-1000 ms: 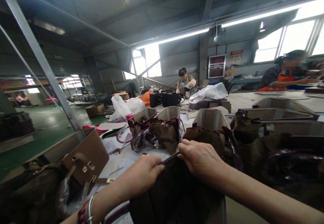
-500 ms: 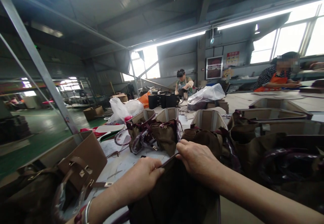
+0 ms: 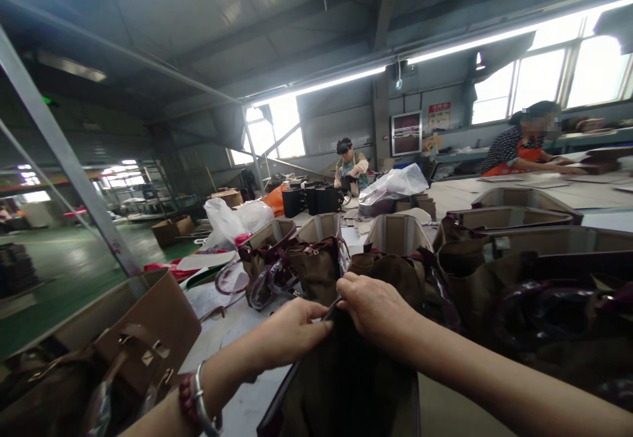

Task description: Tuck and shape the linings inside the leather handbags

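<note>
In the head view, a dark olive-brown handbag (image 3: 356,378) stands close in front of me, its top edge trimmed in a darker colour. My left hand (image 3: 297,325) pinches that edge between thumb and fingers. Just to its right, my right hand (image 3: 373,302) is closed on the same edge. The bag's lower part runs out of the picture. Past my hands are more olive bags (image 3: 316,269) with plastic-wrapped handles. A brown bag (image 3: 153,325) with a metal clasp is at my left.
Large olive bags (image 3: 494,272) crowd the right side. White plastic bags (image 3: 230,219), black boxes (image 3: 319,198) and a clear plastic sack (image 3: 395,186) lie farther back. Two co-workers (image 3: 350,167) are at the far tables. A metal post (image 3: 74,153) slants at left.
My left hand has shifted slightly right and up along the bag's edge, closer to my right hand. The view has turned a little to the right. Both hands keep their grip.
</note>
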Available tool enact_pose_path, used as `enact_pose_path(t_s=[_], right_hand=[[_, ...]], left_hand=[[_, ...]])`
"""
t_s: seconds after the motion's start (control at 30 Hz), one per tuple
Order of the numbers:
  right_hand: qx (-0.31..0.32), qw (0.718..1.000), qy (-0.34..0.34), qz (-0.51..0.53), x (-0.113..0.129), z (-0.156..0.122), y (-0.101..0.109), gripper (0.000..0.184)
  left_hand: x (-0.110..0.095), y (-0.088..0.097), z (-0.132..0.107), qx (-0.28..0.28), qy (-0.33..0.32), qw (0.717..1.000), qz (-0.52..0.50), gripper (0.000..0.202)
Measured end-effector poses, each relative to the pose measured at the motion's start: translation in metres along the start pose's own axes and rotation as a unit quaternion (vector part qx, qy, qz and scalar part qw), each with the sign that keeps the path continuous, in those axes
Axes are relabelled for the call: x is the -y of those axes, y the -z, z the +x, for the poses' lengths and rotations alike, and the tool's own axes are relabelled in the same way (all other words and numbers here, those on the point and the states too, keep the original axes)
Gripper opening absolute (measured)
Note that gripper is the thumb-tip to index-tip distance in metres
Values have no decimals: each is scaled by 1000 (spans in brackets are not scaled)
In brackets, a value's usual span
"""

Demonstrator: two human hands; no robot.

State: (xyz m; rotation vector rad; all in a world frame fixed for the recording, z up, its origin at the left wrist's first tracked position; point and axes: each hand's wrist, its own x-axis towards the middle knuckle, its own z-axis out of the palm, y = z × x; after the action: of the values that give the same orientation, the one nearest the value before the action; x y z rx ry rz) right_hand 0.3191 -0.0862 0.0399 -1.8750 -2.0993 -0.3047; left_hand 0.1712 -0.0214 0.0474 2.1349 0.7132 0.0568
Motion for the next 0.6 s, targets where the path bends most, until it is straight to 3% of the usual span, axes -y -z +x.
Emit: enact_pose_path(t_s=[0.2, 0.6], right_hand=[[14, 1000, 5, -2, -2, -3, 3, 7], [-10, 999, -9, -32, -8, -18, 10, 9]], left_hand=[[6, -2, 23, -46, -1, 997, 64, 24], [3, -10, 23, -27, -23, 998, -45, 23]])
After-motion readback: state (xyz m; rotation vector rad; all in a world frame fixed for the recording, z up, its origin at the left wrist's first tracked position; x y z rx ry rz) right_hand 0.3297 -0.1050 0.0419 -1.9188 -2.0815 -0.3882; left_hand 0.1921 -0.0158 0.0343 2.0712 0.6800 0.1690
